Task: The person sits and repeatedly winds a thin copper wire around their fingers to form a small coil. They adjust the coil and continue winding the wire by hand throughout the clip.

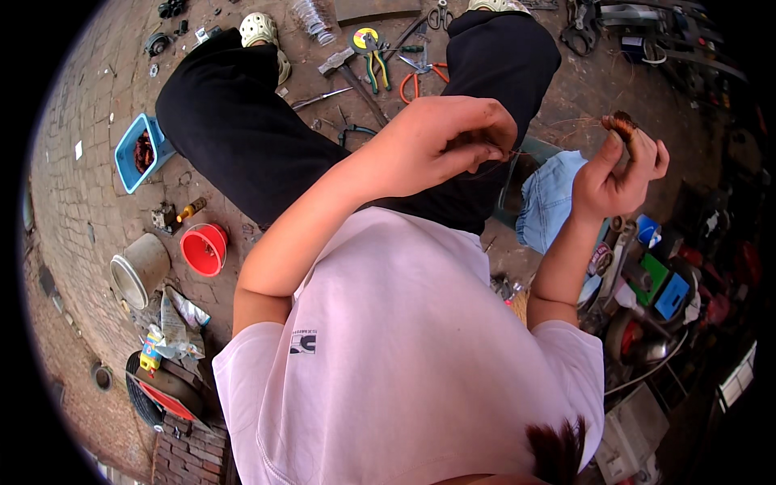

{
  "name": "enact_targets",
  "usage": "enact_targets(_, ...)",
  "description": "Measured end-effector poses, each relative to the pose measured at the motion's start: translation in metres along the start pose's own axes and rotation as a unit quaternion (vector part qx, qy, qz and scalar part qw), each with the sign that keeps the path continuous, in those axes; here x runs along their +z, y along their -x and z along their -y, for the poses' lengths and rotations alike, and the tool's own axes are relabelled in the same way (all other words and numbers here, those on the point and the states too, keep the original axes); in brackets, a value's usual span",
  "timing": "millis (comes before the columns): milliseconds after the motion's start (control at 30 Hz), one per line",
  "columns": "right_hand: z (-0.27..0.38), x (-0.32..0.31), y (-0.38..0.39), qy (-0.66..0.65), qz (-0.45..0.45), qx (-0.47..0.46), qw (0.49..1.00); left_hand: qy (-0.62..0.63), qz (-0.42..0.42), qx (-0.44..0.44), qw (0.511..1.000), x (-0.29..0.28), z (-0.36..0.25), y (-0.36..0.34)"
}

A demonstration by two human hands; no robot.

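My left hand (461, 141) is raised over my lap, fingers curled and thumb tips pinched together on thin strands of copper wire (524, 151). To the right, my right hand (618, 174) holds a small reddish-brown coil of copper wire (622, 123) between thumb and fingers. Fine strands stick out from the coil on the side toward my left hand; whether they join the strands there I cannot tell. Beneath the hands, light blue cloth (550, 198) hangs by my right leg. At far left stands a blue plastic basin (129, 166) with reddish-brown pieces inside.
Between my feet lie a hammer (356, 77), green-yellow pliers (374, 61), orange-handled pliers (420, 77) and scissors (439, 16). A red bucket (204, 249) and a whitish bucket (139, 271) stand at left on the brick ground. Mixed clutter, including a blue case (672, 297), crowds the right.
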State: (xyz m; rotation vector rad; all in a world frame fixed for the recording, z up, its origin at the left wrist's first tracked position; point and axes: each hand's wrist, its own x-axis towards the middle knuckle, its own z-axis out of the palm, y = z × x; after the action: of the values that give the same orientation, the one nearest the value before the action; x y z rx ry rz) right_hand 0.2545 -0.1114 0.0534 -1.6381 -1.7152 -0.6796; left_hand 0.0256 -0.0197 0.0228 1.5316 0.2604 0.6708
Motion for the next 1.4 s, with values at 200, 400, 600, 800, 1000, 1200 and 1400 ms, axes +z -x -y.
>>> enact_targets(200,0.0,0.0,0.001,0.011,0.003,0.003,1.0,-0.007,-0.018,-0.019,1.0,0.001,0.001,0.003)
enact_targets(400,0.005,0.0,0.0,0.011,-0.007,0.004,1.0,-0.175,-0.116,0.042,0.977,0.006,0.008,0.004)
enact_targets(600,0.007,-0.001,0.0,0.01,0.001,-0.001,1.0,-0.407,-0.218,0.136,0.876,0.01,0.016,0.004)
enact_targets(800,0.013,0.003,-0.001,-0.024,0.008,-0.004,1.0,-0.435,-0.274,0.147,0.845,0.01,0.017,0.006)
enact_targets(1000,0.005,0.006,0.001,0.002,0.017,-0.011,1.0,-0.285,-0.218,0.05,0.932,-0.001,-0.004,0.011)
enact_targets(1200,0.012,0.008,0.009,-0.004,0.074,-0.035,0.997,0.123,-0.135,-0.183,0.966,-0.03,-0.012,0.035)
enact_targets(1400,0.018,0.009,0.004,-0.02,0.06,-0.036,0.997,0.236,-0.123,-0.23,0.936,-0.029,-0.012,0.039)
